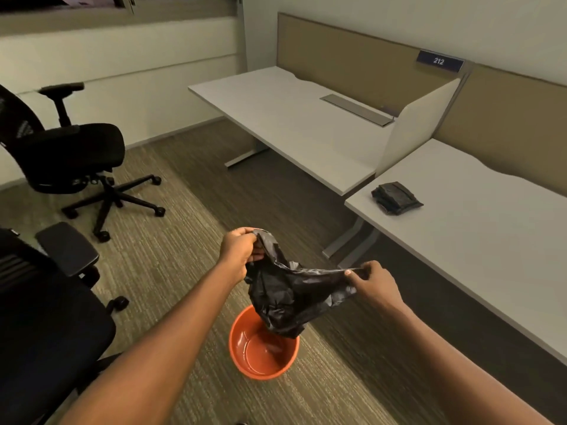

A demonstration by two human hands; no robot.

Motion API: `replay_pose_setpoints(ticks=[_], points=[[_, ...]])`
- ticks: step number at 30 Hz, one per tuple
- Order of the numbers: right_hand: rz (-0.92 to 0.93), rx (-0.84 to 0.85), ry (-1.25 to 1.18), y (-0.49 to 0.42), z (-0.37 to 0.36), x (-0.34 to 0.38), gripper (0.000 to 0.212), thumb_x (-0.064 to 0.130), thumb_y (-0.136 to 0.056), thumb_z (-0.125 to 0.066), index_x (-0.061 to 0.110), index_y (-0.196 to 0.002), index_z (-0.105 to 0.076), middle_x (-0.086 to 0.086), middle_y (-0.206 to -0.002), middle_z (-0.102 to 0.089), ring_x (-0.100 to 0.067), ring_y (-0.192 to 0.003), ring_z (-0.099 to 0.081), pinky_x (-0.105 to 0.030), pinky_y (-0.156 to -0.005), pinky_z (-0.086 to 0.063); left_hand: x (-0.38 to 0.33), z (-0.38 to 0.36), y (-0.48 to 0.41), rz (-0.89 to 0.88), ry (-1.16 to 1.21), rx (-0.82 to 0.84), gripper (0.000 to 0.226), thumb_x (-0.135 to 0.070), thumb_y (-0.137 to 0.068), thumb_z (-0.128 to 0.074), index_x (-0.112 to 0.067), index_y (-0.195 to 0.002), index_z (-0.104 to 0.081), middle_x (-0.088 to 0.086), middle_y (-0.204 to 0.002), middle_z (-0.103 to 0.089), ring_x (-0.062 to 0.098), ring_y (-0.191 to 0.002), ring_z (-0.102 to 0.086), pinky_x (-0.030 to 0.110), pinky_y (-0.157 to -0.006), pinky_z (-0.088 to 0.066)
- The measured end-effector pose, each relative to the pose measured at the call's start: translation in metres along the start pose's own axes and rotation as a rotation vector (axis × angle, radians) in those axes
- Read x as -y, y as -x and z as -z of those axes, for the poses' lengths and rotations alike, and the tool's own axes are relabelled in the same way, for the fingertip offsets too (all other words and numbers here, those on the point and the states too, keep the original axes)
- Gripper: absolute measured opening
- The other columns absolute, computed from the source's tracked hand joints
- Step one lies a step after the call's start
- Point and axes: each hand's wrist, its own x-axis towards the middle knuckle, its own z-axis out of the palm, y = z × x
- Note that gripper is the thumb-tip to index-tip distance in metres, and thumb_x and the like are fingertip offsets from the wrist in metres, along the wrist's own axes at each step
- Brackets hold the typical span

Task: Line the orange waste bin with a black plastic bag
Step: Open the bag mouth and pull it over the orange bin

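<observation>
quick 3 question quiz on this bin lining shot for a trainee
1. True or false: the bag already lines the bin.
2. Which hand grips the bag higher in the picture: left or right?
3. What lies on the near desk?

Key: 1. False, it hangs over the bin, held by both hands. 2. Left. 3. A folded stack of black bags.

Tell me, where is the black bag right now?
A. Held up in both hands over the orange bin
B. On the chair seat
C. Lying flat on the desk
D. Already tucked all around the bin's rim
A. The left hand and right hand each pinch an edge of the black bag, which hangs above the orange bin; the bin's rim is bare.
</observation>
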Motion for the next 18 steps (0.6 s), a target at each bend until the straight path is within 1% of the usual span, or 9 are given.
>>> replay_pose_setpoints(ticks=[3,5,6,9,10,13,15,17,18], points=[[0.281,0.112,0.158,0.019,-0.024,0.040,0.092,0.077,-0.071,-0.065,0.028,-0.145,-0.042,-0.002,-0.142,-0.051,-0.021,-0.125,-0.055,-0.041,-0.102,-0.052,0.001,-0.005,0.004,-0.029,-0.095,0.089,0.020,-0.017,-0.096,-0.057,-0.017,-0.075,-0.057,0.004,-0.061,-0.056,0.013,-0.048,-0.057,0.025,-0.045,-0.049],[0.394,0.171,0.213,0.030,-0.046,0.075,0.098,0.083,-0.064,-0.063,0.032,-0.145,-0.040,0.002,-0.139,-0.053,-0.018,-0.125,-0.054,-0.041,-0.100,-0.051,0.003,-0.014,0.009,-0.096,-0.196,0.149,0.024,-0.024,-0.093,-0.062,-0.018,-0.071,-0.056,0.006,-0.065,-0.058,0.015,-0.054,-0.057,0.026,-0.049,-0.047],[0.415,0.172,0.219,0.033,-0.055,0.090,0.090,0.079,-0.066,-0.065,0.032,-0.140,-0.045,0.004,-0.131,-0.057,-0.017,-0.118,-0.057,-0.038,-0.094,-0.053,0.005,-0.018,0.011,-0.143,-0.246,0.170,0.026,-0.029,-0.091,-0.066,-0.018,-0.070,-0.056,0.007,-0.066,-0.059,0.017,-0.058,-0.057,0.029,-0.053,-0.047],[0.387,0.146,0.148,0.031,-0.065,0.113,0.032,0.041,-0.086,-0.067,0.026,-0.114,-0.061,0.002,-0.103,-0.070,-0.019,-0.095,-0.067,-0.039,-0.078,-0.056,0.005,-0.019,0.010,-0.319,-0.433,0.180,0.041,-0.052,-0.078,-0.073,-0.019,-0.067,-0.052,0.001,-0.066,-0.057,0.017,-0.064,-0.056,0.034,-0.061,-0.047],[0.363,0.141,0.099,0.029,-0.064,0.114,0.019,0.030,-0.090,-0.064,0.025,-0.109,-0.064,0.003,-0.098,-0.071,-0.019,-0.090,-0.068,-0.038,-0.074,-0.056,0.005,-0.016,0.008,-0.392,-0.538,0.164,0.047,-0.061,-0.072,-0.073,-0.019,-0.070,-0.052,-0.001,-0.071,-0.059,0.016,-0.069,-0.058,0.033,-0.065,-0.048],[0.349,0.112,-0.047,0.021,-0.058,0.111,0.018,0.020,-0.092,-0.061,0.037,-0.093,-0.065,0.017,-0.084,-0.067,0.001,-0.075,-0.062,-0.022,-0.062,-0.045,0.011,-0.006,0.003,-0.497,-0.790,0.124,0.086,-0.081,-0.054,-0.069,-0.021,-0.113,-0.051,0.003,-0.114,-0.058,0.018,-0.104,-0.057,0.036,-0.090,-0.051],[0.323,0.117,-0.151,0.013,-0.053,0.108,0.017,0.021,-0.091,-0.063,0.037,-0.085,-0.067,0.015,-0.080,-0.070,0.001,-0.074,-0.065,-0.023,-0.063,-0.049,0.022,-0.001,-0.002,-0.371,-0.824,0.135,0.115,-0.085,-0.046,-0.070,-0.022,-0.137,-0.040,0.006,-0.135,-0.052,0.021,-0.125,-0.051,0.042,-0.106,-0.045],[0.236,0.129,-0.298,0.003,-0.049,0.103,0.011,0.024,-0.092,-0.067,0.033,-0.087,-0.072,0.009,-0.083,-0.075,-0.008,-0.079,-0.071,-0.033,-0.071,-0.059,0.038,0.004,-0.006,-0.222,-0.837,0.180,0.118,-0.079,-0.044,-0.077,-0.020,-0.141,-0.042,0.004,-0.139,-0.056,0.022,-0.130,-0.052,0.043,-0.108,-0.044],[0.182,0.135,-0.376,-0.002,-0.048,0.099,0.009,0.024,-0.092,-0.068,0.031,-0.087,-0.074,0.007,-0.085,-0.076,-0.012,-0.082,-0.073,-0.037,-0.076,-0.061,0.046,0.005,-0.007,-0.171,-0.861,0.216,0.110,-0.071,-0.048,-0.081,-0.020,-0.139,-0.047,0.003,-0.136,-0.059,0.022,-0.128,-0.054,0.040,-0.107,-0.046]])
